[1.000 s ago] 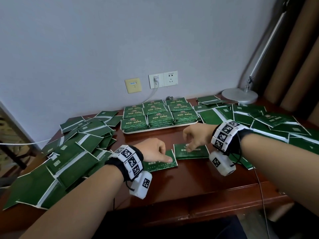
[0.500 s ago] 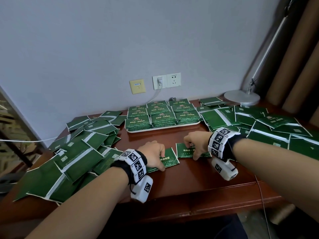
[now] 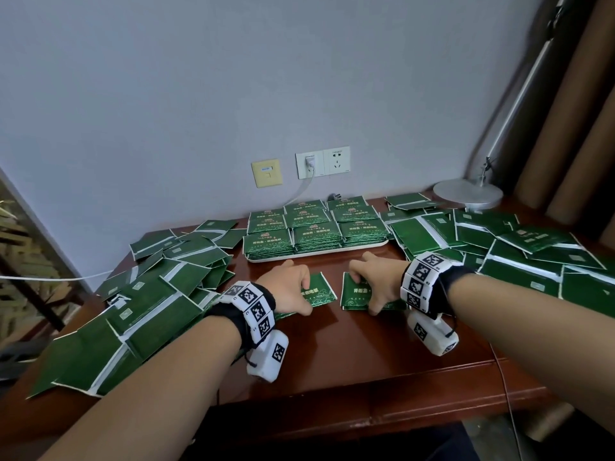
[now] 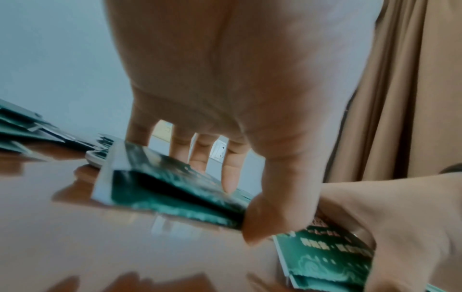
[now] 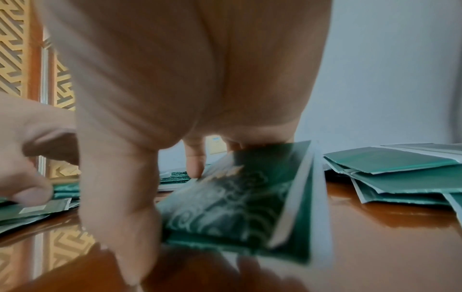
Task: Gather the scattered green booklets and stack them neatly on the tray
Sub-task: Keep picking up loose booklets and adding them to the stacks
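Observation:
Two small stacks of green booklets lie on the brown table just in front of the white tray (image 3: 263, 260), which holds several neat booklet piles in rows. My left hand (image 3: 298, 291) grips the left stack (image 3: 321, 291) between thumb and fingers; in the left wrist view this stack (image 4: 162, 187) tilts off the table under the left hand (image 4: 240, 207). My right hand (image 3: 369, 292) grips the right stack (image 3: 356, 296) the same way. In the right wrist view the right hand (image 5: 160, 193) holds its stack (image 5: 237, 207) tipped up at the far edge.
Loose green booklets lie in a heap on the table's left (image 3: 149, 294) and another on its right (image 3: 532, 254). A round lamp base (image 3: 467, 194) stands at the back right corner. Wall sockets (image 3: 322, 164) with a plugged cable sit behind the tray.
A second ago both hands lay over flat booklets. Both hands now clamp their stacks by the edges and tilt them up.

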A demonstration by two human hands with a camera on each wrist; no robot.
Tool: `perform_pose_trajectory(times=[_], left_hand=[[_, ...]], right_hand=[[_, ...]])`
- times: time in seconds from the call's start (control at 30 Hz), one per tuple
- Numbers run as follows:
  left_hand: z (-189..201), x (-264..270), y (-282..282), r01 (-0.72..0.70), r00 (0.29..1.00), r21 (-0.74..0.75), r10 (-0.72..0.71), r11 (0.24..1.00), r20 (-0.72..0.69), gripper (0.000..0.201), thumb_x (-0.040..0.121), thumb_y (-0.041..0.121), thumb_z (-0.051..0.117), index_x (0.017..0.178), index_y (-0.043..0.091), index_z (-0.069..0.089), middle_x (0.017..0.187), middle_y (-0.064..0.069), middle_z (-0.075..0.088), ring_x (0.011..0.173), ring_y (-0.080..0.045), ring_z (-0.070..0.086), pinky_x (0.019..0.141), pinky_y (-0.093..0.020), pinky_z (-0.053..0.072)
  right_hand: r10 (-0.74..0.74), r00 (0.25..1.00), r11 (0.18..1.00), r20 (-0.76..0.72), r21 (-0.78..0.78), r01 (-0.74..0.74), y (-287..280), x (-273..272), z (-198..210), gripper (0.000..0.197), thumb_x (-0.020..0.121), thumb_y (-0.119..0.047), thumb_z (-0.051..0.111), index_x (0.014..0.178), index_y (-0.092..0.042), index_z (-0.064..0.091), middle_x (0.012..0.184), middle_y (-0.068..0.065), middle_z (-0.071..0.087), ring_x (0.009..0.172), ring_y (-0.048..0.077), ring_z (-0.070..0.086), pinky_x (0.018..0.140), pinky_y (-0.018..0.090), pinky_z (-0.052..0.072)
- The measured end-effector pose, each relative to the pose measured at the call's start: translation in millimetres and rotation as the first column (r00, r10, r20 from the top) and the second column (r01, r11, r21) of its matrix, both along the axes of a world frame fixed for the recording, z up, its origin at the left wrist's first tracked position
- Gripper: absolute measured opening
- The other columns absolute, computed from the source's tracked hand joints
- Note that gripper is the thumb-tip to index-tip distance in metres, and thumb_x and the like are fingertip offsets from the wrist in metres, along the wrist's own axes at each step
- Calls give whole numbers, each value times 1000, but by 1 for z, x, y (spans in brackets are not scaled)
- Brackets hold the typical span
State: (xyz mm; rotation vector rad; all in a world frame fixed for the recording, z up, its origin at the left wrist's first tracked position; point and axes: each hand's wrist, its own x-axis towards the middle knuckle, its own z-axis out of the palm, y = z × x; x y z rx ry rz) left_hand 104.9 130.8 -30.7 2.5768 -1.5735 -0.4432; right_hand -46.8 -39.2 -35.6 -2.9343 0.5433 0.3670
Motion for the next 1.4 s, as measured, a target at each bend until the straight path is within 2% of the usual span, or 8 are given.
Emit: perform_pose_trajectory(times=[0.3, 0.53, 0.63, 0.77, 0.93, 1.1, 1.27, 1.4], left_hand=[[26, 30, -34, -47, 999, -109, 49, 993, 13, 38, 67, 29, 72, 99, 27, 51, 104, 6, 41, 74, -15, 55, 61, -31, 45], [31, 68, -89, -47, 997, -144, 55, 988, 51, 42, 66, 31, 73, 101, 31, 51, 103, 5, 43, 88, -18, 52, 83, -40, 48], [26, 82, -112, -34, 997, -115, 43, 993, 72, 42, 67, 30, 73, 103, 31, 50, 112, 2, 46, 94, -19, 52, 85, -39, 47], [17, 97, -137, -26, 996, -85, 34, 996, 87, 44, 71, 28, 71, 111, 28, 53, 133, -5, 45, 126, -25, 43, 100, -42, 40], [5, 109, -156, 2, 993, -84, 8, 996, 115, 46, 72, 34, 72, 114, 30, 55, 120, 1, 47, 116, -24, 46, 95, -43, 44], [1, 119, -165, -26, 979, -142, 54, 990, 196, 53, 81, 66, 54, 122, 32, 55, 139, 2, 45, 130, -26, 37, 104, -50, 36], [-3, 129, -172, -88, 976, -13, 89, 996, 200, 60, 92, 65, 34, 141, 31, 41, 152, -3, 36, 137, -33, 33, 109, -57, 28], [-7, 129, -177, -53, 985, -15, 55, 998, 163, 58, 94, 61, 36, 141, 27, 42, 148, -3, 41, 133, -30, 39, 107, -54, 33]], right_hand=[[-22, 990, 1000, 136, 23, 19, -40, 21, 18, 60, 57, -19, 80, 101, -20, 39, 102, 2, 37, 66, 18, 46, 52, 29, 37], [-29, 989, 995, 147, -90, 43, -106, 60, 34, 59, 62, -23, 77, 113, -24, 48, 101, -4, 47, 92, 22, 49, 76, 33, 44], [-52, 991, 998, 123, -39, 57, -128, 80, 34, 61, 64, -14, 78, 117, -21, 48, 105, -2, 38, 87, 20, 49, 77, 29, 46], [-31, 996, 999, 82, -29, 34, -152, 104, 28, 64, 67, -10, 78, 123, -21, 49, 115, 3, 45, 96, 20, 52, 79, 27, 45], [10, 997, 999, 75, -33, -8, -168, 118, 16, 67, 67, -22, 84, 125, -21, 52, 125, 3, 48, 111, 24, 50, 89, 29, 43], [10, 987, 1000, 162, 25, -14, -178, 119, 10, 69, 71, -50, 79, 128, -22, 52, 129, 1, 44, 118, 23, 47, 99, 36, 42], [-33, 992, 999, 124, 35, 29, -187, 124, 6, 68, 88, -58, 55, 145, -24, 40, 152, 1, 33, 135, 25, 39, 112, 39, 33], [-47, 996, 999, 78, 14, 46, -190, 126, 0, 67, 90, -58, 51, 144, -21, 42, 150, 2, 38, 133, 24, 41, 110, 39, 35]])
